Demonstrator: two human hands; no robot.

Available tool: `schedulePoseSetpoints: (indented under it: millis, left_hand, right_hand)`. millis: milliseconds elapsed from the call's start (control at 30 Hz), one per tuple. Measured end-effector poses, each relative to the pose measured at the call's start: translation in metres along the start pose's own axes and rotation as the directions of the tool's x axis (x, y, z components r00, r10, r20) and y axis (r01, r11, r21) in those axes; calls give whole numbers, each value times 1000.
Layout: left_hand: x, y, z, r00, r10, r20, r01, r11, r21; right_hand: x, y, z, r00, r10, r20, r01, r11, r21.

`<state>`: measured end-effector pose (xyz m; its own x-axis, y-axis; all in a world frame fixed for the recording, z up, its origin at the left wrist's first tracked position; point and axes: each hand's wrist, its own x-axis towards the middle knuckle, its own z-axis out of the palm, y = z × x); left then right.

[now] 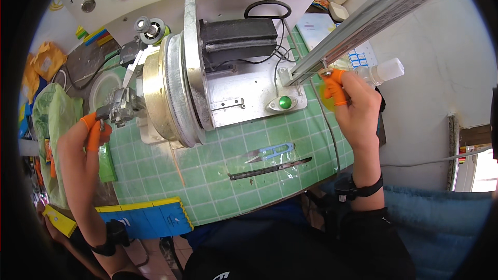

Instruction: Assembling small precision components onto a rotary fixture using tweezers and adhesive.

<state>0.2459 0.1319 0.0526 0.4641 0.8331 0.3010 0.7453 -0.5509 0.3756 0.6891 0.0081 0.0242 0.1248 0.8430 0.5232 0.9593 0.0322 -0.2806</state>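
Observation:
My left hand (pixel 79 142), with orange finger covers, has its thumb and finger pinched at a small spring screw (pixel 101 124) under a jointed metal clamp (pixel 124 106). The clamp stands beside a brass-coloured wheel (pixel 158 93). My right hand (pixel 360 106), also in orange finger covers, pinches a small round metal piece (pixel 326 72) next to a spring. That piece is at the lower end of a long slanted metal rail (pixel 373 18). The fingers partly hide what both hands hold.
A black motor (pixel 238 36) and a green button (pixel 285 102) sit on the machine's metal plate. Blue thread snips (pixel 277 150) and a thin black tool (pixel 270 169) lie on the green mat (pixel 218 197). A translucent bottle (pixel 389 70) is beyond my right hand. Blue-yellow packaging (pixel 150 219) lies front left.

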Motion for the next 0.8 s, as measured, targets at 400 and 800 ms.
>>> schedulePoseSetpoints:
  millis: [400,800]
  left_hand:
    - [-10,-11,2,996,-88,-16,85,987,-135]
    - [-33,-12,-21,997,-77,-27,75,995,-60]
  right_hand:
    - [-2,-9,-4,996,64,-61,-57,993,108]
    - [-24,-49,26,996,74,55,-82,982,172]
